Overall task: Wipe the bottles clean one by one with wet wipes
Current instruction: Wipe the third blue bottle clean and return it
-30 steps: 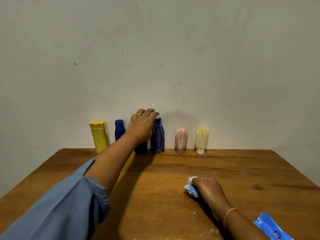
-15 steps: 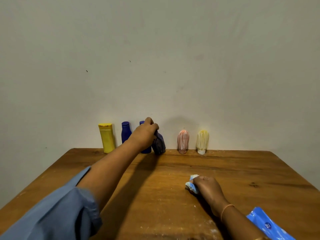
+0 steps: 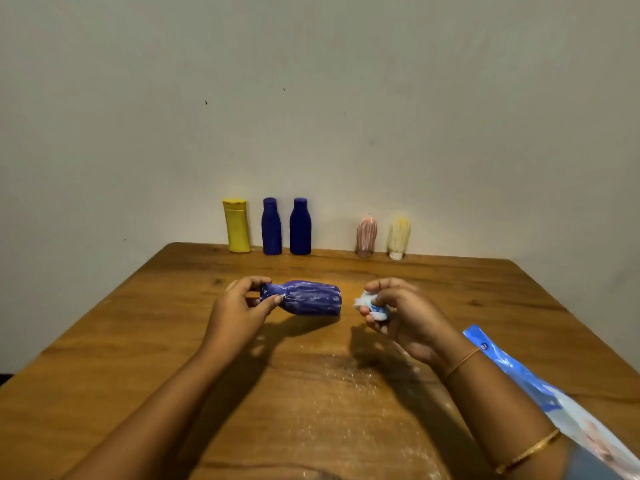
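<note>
Gripping the streaked blue bottle (image 3: 304, 298) sideways by its neck at frame centre, the left hand (image 3: 239, 308); the right hand (image 3: 398, 311) clutches a crumpled wet wipe (image 3: 369, 303) just right of it.

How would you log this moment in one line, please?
left hand: holds streaked blue bottle by neck | right hand: grips wet wipe | not touching

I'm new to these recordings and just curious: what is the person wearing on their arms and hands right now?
Both forearms are bare. The right arm wears two thin gold pieces: a wrist bangle just behind the right hand, and a second bangle higher up the forearm. No ring or band shows on the left hand from this angle.
</note>
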Demonstrator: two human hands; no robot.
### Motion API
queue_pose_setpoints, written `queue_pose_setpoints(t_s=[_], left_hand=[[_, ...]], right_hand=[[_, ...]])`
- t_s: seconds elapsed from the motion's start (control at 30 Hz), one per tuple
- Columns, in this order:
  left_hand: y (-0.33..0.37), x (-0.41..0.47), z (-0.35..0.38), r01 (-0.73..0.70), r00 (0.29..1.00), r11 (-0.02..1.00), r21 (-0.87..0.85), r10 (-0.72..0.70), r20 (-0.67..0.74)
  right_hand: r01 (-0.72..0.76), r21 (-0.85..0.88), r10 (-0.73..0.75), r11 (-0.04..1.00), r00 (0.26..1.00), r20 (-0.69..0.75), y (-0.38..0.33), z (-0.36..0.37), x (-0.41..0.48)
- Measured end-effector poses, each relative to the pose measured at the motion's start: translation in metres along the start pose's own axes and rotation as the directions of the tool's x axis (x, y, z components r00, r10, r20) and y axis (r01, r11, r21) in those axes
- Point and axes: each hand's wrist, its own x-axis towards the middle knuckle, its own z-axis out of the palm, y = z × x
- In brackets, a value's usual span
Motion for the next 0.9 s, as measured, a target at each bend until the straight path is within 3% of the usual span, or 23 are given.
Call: queue_pose_setpoints(t_s=[0.1,0.23,0.43,0.57,0.63,0.73,0.83,0.9], left_hand=[[-0.001,-0.038,0.005,0.127,0.991,0.982,-0.141,-0.12,0.061],[0.005,-0.078,0.015,0.297,0.953,0.872,-0.389,-0.248,0.173],[-0.002,-0.096,0.016,0.31,0.948,0.816,-0.488,-0.223,0.228],[-0.011,-0.096,0.018,0.335,0.938,0.779,-0.531,-0.221,0.267],[-0.013,-0.096,0.017,0.337,0.936,0.778,-0.53,-0.215,0.28],[-0.017,-0.094,0.017,0.32,0.938,0.806,-0.498,-0.197,0.283],[-0.021,-0.091,0.017,0.266,0.95,0.852,-0.451,-0.152,0.272],[-0.023,-0.089,0.017,0.245,0.955,0.862,-0.444,-0.137,0.262]], right_hand=[[0.068,-0.101,-0.062,0.993,0.996,0.062,-0.001,0.015,-0.027],[0.106,-0.32,-0.077,0.942,0.992,0.102,0.005,0.025,-0.045],[0.036,-0.511,0.007,0.859,0.997,0.083,0.02,0.027,-0.044],[-0.011,-0.647,0.002,0.763,1.0,-0.015,0.027,0.028,-0.036],[-0.001,-0.766,-0.044,0.643,0.998,-0.039,0.027,0.029,-0.034],[0.075,-0.951,-0.151,0.299,0.988,0.03,0.029,0.03,-0.03],[0.144,-0.99,-0.212,0.005,0.967,0.14,0.034,0.034,-0.028],[0.212,-0.972,-0.22,-0.101,0.948,0.23,0.037,0.038,-0.03]])
